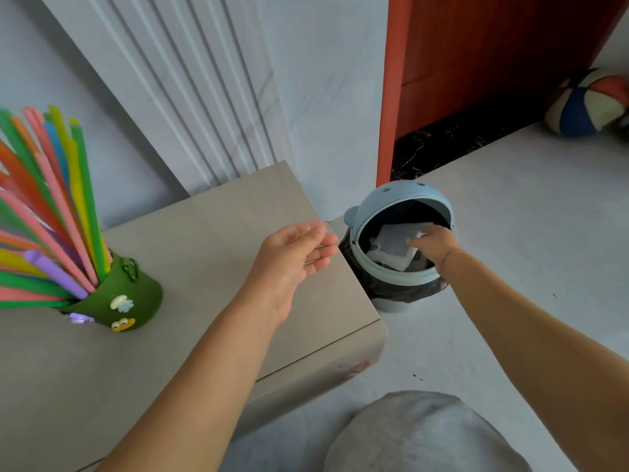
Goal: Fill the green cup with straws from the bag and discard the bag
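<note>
The green cup, decorated with small charms, stands on the grey table at the left, and several coloured straws fan out of it. My left hand hovers open over the table's right edge and holds nothing. My right hand reaches down into the light blue bin on the floor beside the table. Its fingers are closed on the folded clear bag, which lies inside the bin's black liner. The fingertips are partly hidden by the bag.
The bin's domed lid is tipped back toward the wall. A red-brown door stands behind it, and a multicoloured ball lies on the floor at the far right. A grey rounded shape fills the bottom edge.
</note>
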`<state>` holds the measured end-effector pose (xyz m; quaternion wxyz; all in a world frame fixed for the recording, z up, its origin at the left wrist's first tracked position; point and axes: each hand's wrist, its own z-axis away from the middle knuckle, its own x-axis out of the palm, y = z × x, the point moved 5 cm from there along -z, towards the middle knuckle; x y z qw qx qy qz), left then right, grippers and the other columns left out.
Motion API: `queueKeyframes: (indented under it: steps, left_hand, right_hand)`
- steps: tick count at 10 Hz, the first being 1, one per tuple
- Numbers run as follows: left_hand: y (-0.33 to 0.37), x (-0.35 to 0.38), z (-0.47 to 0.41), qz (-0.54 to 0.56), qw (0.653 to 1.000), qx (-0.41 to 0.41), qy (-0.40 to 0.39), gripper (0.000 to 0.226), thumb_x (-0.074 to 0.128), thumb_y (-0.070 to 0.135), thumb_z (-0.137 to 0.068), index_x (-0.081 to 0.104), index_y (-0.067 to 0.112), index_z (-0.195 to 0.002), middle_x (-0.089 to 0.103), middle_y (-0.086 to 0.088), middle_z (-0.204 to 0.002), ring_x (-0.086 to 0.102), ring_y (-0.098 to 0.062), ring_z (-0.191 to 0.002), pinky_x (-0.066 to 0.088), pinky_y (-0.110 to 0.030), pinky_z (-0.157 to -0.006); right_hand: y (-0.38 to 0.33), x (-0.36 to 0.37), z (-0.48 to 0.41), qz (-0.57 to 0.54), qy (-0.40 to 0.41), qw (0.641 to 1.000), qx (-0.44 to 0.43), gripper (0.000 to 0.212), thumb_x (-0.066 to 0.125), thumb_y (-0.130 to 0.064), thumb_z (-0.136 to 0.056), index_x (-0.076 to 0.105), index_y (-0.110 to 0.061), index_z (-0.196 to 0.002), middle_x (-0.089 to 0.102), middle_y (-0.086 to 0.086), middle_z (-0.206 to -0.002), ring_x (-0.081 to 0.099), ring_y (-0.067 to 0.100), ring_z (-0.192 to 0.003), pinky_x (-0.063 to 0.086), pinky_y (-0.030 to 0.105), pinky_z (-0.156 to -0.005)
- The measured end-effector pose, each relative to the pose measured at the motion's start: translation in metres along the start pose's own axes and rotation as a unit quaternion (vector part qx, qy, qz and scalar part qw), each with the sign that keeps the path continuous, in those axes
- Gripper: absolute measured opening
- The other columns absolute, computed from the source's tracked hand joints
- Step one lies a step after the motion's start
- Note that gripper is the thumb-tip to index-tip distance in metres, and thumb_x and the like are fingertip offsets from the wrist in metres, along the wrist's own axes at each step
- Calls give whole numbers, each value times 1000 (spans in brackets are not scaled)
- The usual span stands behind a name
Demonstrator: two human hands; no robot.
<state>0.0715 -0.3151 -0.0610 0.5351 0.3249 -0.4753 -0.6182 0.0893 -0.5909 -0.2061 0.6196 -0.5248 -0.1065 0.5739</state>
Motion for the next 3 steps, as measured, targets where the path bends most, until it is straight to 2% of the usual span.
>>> queueKeyframes:
  steps: [1, 2, 3]
  left_hand:
    - [3, -4, 10, -6, 1000, 8, 10, 16, 60, 19, -93, 65, 9, -105, 74, -3, -90, 70, -16, -86, 56, -24, -76]
    - [10, -10, 24, -9, 1000, 10, 22, 18, 60, 19, -93, 63, 9, -108, 72, -4, -94, 68, -17, -87, 56, -22, -75]
    - [16, -21, 40, -2, 999, 24, 37, 12, 60, 19, -93, 63, 13, -104, 72, -3, -93, 68, -16, -85, 55, -22, -71]
  right_hand:
    - [-8, -3, 15, -69, -20, 996, -56, 56, 69, -20, -83, 49, -9, -135, 55, 6, -113, 54, 23, -100, 45, 42, -102]
    - [-24, -8, 42, -86, -38, 991, -97, 53, 69, -23, -83, 52, -14, -132, 57, 6, -121, 56, 22, -108, 46, 44, -102]
    - [-49, -13, 72, -87, -35, 985, -147, 51, 69, -25, -83, 52, -17, -130, 58, 3, -122, 56, 20, -107, 46, 40, -100]
